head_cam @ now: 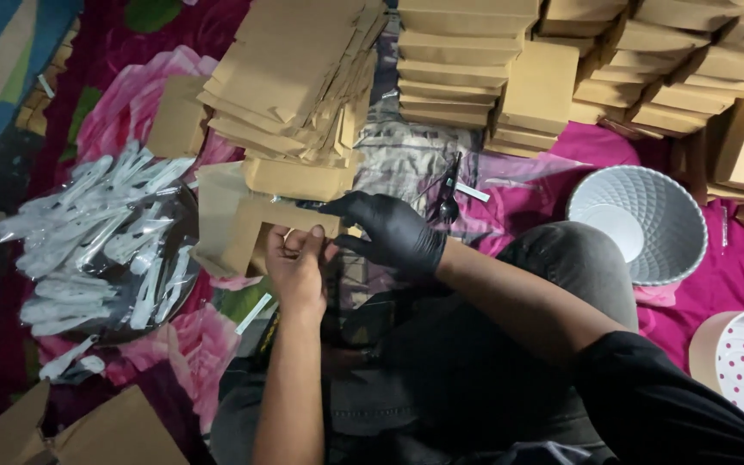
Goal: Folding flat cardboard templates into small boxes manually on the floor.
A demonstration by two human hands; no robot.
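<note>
A tray of wrapped white cutlery (101, 250) lay at left. The bare left hand (296, 269) pinched closed on a flat brown carton (247, 226); the black-gloved right hand (391, 231) gripped its edge near the lap. Judged step: folding the carton. Next called for squaring the flaps. A grey bowl (678, 215) sat right.

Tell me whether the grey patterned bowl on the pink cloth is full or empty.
Empty: the grey patterned bowl shows its bare pale bottom, with nothing lying inside.
</note>
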